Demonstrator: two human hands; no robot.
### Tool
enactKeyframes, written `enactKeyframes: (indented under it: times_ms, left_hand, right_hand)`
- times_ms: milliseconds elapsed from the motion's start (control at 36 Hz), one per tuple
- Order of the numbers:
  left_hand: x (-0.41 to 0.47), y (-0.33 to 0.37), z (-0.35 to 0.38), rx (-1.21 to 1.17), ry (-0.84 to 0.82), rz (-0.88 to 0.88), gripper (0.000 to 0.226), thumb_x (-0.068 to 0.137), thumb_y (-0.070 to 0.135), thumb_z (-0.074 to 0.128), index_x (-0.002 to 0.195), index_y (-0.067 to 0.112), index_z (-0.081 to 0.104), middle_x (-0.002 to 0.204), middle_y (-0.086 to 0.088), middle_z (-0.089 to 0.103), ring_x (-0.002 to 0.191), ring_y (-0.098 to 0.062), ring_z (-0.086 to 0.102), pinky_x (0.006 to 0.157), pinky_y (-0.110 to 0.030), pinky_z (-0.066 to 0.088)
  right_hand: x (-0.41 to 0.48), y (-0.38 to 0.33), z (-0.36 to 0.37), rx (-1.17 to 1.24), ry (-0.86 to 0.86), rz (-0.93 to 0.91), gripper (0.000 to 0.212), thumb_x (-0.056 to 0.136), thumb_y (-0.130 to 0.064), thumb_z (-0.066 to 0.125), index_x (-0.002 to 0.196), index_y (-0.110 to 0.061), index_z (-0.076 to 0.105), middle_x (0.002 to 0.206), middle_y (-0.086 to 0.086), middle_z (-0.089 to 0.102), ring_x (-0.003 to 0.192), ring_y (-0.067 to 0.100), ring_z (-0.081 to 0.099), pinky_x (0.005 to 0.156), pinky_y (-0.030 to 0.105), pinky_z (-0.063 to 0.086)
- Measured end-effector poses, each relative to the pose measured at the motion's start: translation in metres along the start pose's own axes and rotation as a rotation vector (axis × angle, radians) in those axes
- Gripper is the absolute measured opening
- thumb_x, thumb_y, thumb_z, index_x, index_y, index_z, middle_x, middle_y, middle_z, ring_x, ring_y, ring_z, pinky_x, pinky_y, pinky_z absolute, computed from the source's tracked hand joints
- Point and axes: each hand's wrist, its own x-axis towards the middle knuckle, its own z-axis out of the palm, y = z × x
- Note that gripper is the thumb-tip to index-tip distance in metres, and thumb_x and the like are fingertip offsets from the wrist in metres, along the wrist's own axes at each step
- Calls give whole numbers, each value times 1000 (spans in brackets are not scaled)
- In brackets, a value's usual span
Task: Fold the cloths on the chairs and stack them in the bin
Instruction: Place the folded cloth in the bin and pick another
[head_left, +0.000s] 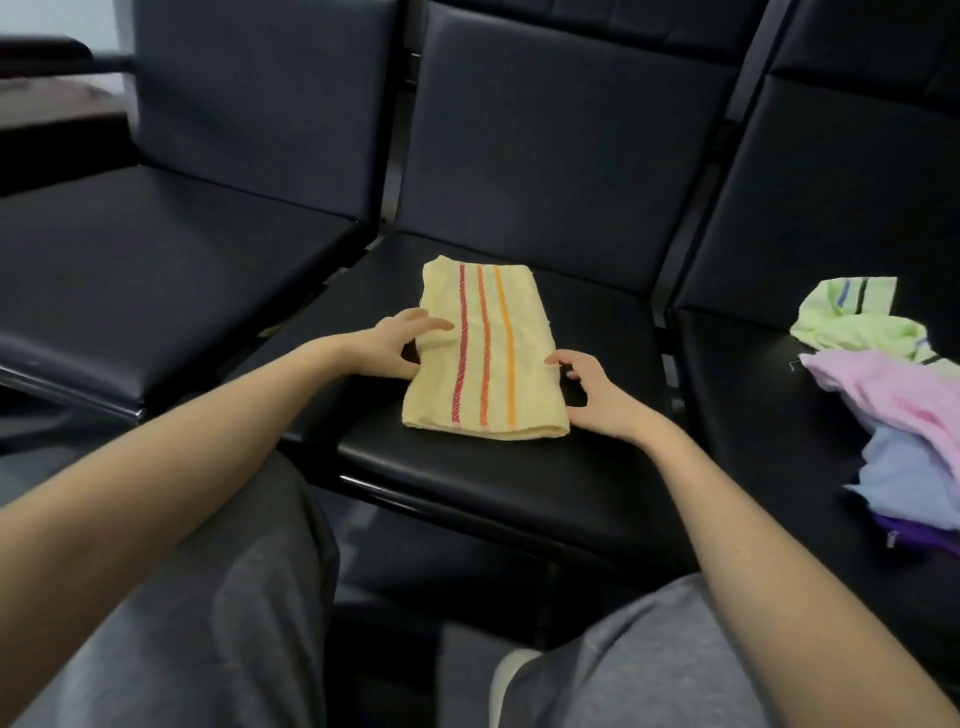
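A yellow cloth (483, 353) with red, orange and yellow stripes lies folded into a long strip on the middle black chair seat (467, 483). My left hand (387, 345) is at its left edge, fingers stretched over the top and thumb at the edge below, pinching the fabric. At the right edge is my right hand (597, 395), its fingers loosely curled; one fingertip touches the cloth and the hand holds nothing. No bin is in view.
On the right chair lies a loose pile of cloths: a green one (852, 322), a pink one (893, 395), a light blue one (904, 478) and a purple one (914, 535). The left chair (156, 260) has a bare seat. My knees in grey trousers are below.
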Motion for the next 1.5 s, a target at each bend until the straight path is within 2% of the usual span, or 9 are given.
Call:
enactKeyframes:
  times_ms: [139, 278, 361, 472, 611, 833, 944, 1195, 1500]
  left_hand:
    - [-11, 5, 8, 177, 54, 175, 54, 86, 28, 66, 124, 56, 41, 158, 6, 2, 143, -26, -7, 114, -52, 2]
    - [-19, 0, 6, -55, 92, 379, 39, 83, 35, 66, 93, 71, 56, 137, 20, 42, 141, -12, 20, 112, -25, 14]
    - [-27, 1, 6, -104, 4, 319, 30, 90, 21, 63, 107, 45, 67, 127, 3, 58, 124, -6, 45, 107, -21, 32]
    - [-41, 3, 1, -245, -116, 352, 42, 75, 38, 67, 102, 7, 74, 84, 6, 69, 79, -4, 61, 83, -25, 49]
    - [-45, 9, -8, -290, -371, 383, 8, 78, 25, 68, 74, 26, 74, 74, 8, 65, 74, -5, 58, 77, -22, 46]
    - [-1, 31, -8, -861, 140, -40, 39, 97, 34, 50, 123, 6, 56, 118, -1, 62, 112, -20, 58, 90, -30, 44]
    - [7, 27, 4, -658, 164, -197, 40, 99, 37, 48, 121, 5, 57, 112, -3, 62, 93, -14, 60, 75, -23, 49]
    - [17, 34, 12, -640, 482, -47, 14, 94, 15, 54, 105, 14, 63, 87, 7, 62, 76, -5, 58, 58, -10, 47]
    - [31, 47, 18, -247, 467, -389, 37, 88, 23, 51, 120, 5, 50, 119, -11, 54, 109, -28, 53, 85, -35, 45]
  right_hand:
    - [5, -4, 5, -101, 110, -77, 26, 93, -11, 55, 117, -22, 57, 140, 3, 36, 130, 19, 34, 112, 33, 25]
    - [5, -9, 6, -26, 171, -101, 27, 97, -11, 48, 120, -14, 63, 130, 4, 51, 129, 24, 42, 114, 40, 28]
    - [-1, -14, 0, 74, 107, 47, 28, 96, -21, 52, 122, -18, 63, 149, 2, 35, 139, 18, 29, 117, 39, 21]
    - [-10, -23, -12, 223, -103, 14, 16, 89, -13, 60, 88, -18, 75, 87, -7, 71, 89, 8, 62, 102, 41, 42]
    - [-13, -39, -21, 291, -401, 30, 18, 75, -23, 61, 58, -22, 67, 56, -11, 51, 55, 5, 40, 61, 19, 35]
    - [24, -44, -11, 695, 370, 264, 17, 95, -31, 52, 86, -20, 61, 86, 0, 60, 78, 17, 53, 71, 33, 42]
    - [29, -29, 4, 530, 302, 457, 23, 92, -28, 56, 111, -17, 60, 112, 6, 62, 104, 24, 59, 96, 40, 48]
    - [29, -39, 7, 593, 543, 234, 30, 92, -10, 54, 121, -15, 56, 101, -8, 59, 88, 5, 56, 69, 18, 45]
    - [40, -31, 15, 314, 527, 496, 38, 86, -21, 51, 124, -14, 47, 113, 1, 49, 96, 20, 53, 84, 36, 50]
